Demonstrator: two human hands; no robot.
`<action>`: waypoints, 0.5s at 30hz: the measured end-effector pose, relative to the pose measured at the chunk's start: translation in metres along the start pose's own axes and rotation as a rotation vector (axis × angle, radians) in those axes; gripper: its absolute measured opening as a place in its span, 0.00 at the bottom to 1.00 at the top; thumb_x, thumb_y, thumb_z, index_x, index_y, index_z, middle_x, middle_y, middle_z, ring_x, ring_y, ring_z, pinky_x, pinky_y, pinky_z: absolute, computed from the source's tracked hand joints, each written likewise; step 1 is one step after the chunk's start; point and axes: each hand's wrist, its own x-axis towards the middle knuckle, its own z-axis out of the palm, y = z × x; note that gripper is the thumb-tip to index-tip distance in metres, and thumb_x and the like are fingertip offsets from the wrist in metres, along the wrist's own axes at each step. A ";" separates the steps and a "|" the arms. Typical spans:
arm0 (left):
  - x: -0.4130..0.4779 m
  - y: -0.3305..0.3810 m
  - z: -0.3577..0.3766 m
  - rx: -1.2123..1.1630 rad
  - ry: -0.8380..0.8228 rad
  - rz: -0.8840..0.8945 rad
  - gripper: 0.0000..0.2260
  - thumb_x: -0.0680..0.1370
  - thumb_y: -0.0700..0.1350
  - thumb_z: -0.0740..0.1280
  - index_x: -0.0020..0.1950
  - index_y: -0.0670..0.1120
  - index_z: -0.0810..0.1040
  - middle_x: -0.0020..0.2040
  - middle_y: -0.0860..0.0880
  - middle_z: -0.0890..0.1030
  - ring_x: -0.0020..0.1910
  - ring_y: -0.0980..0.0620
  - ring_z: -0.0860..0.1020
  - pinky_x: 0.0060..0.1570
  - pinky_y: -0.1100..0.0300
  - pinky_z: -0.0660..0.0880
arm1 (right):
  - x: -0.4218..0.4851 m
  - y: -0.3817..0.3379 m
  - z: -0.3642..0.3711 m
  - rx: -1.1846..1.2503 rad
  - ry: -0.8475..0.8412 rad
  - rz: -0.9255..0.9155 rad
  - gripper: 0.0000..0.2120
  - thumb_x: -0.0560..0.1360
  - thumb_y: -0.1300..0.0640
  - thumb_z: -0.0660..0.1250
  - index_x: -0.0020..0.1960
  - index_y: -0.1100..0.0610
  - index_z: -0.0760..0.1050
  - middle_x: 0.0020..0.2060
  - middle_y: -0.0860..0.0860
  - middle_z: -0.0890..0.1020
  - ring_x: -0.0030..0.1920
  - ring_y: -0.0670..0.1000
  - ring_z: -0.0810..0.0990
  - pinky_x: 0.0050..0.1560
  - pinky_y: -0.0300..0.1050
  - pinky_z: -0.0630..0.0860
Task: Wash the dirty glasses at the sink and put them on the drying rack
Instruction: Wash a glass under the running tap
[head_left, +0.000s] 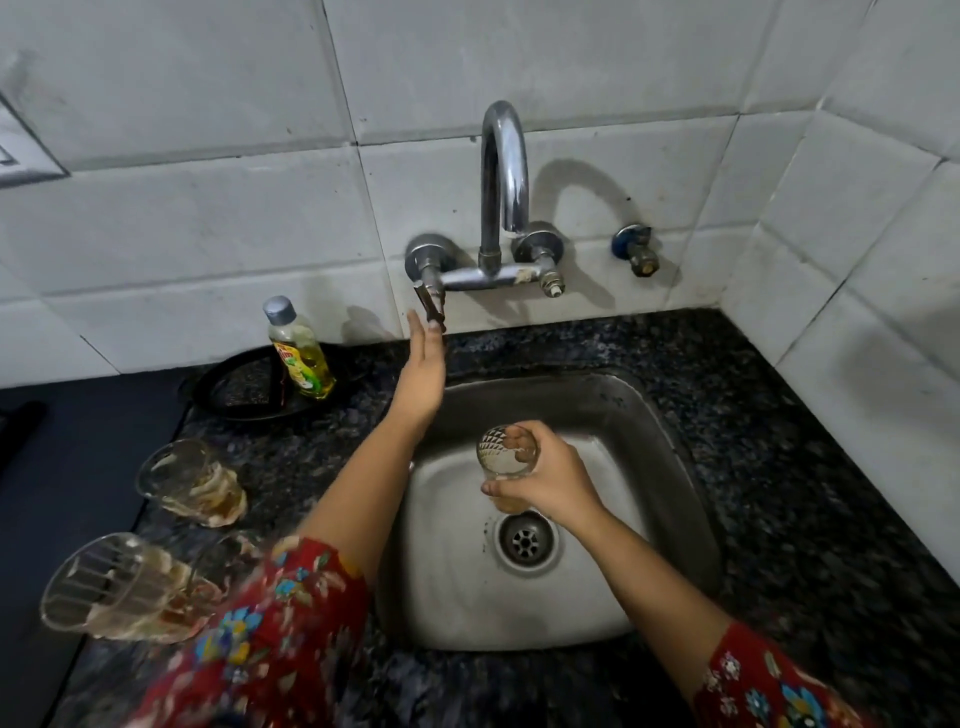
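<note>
Red floral sleeves (270, 634) frame the bottom of the view, both forearms reaching out over a speckled dark stone desk (779, 441). Nearest on the left, a ribbed dirty glass (124, 590) stands on the desk with brown residue at its base, partly hidden by the sleeve (a second rim seems to show just behind it, though the blur makes that hard to confirm). A little farther back stands another dirty glass (189, 480), also streaked with brown dregs.

Over the steel sink (649, 571), the right hand (545, 480) grips a patterned glass (506, 462), fingers and thumb curled round it; the glass is tilted with its mouth turned toward the camera, and it hangs just above and behind the drain (525, 540). A trace of amber liquid shows near its base.

Farther back, the left hand (423, 376) is stretched out flat with straight fingers, holding nothing; its fingertips (418, 325) are at or just beside the tap lever (431, 309), and contact cannot be made out. Left of that hand, a bottle of yellow dish soap (301, 356) stands on a black plate (218, 395). On the white tiled wall (208, 218), the curved chrome faucet (504, 171) rises above the sink, with a small blue-capped valve (636, 249) to its right.
</note>
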 end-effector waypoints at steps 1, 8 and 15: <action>-0.012 -0.020 0.003 -0.025 -0.001 -0.010 0.26 0.81 0.60 0.49 0.78 0.57 0.45 0.73 0.44 0.69 0.71 0.43 0.67 0.73 0.44 0.58 | 0.000 0.003 0.000 0.016 -0.013 -0.001 0.30 0.56 0.54 0.82 0.53 0.47 0.72 0.49 0.46 0.82 0.51 0.46 0.81 0.53 0.43 0.78; -0.087 -0.101 0.017 -0.128 -0.484 -0.053 0.39 0.69 0.22 0.61 0.76 0.46 0.56 0.69 0.47 0.70 0.68 0.51 0.70 0.56 0.64 0.73 | 0.003 0.019 0.005 0.106 -0.070 0.011 0.31 0.56 0.59 0.82 0.56 0.52 0.74 0.50 0.48 0.82 0.51 0.47 0.81 0.56 0.49 0.79; -0.078 -0.081 0.039 -0.168 -0.393 0.117 0.31 0.66 0.28 0.75 0.66 0.38 0.71 0.59 0.48 0.79 0.55 0.59 0.80 0.51 0.66 0.76 | 0.007 0.016 0.006 0.200 -0.117 -0.044 0.37 0.60 0.61 0.80 0.65 0.51 0.68 0.59 0.48 0.78 0.58 0.46 0.78 0.63 0.44 0.74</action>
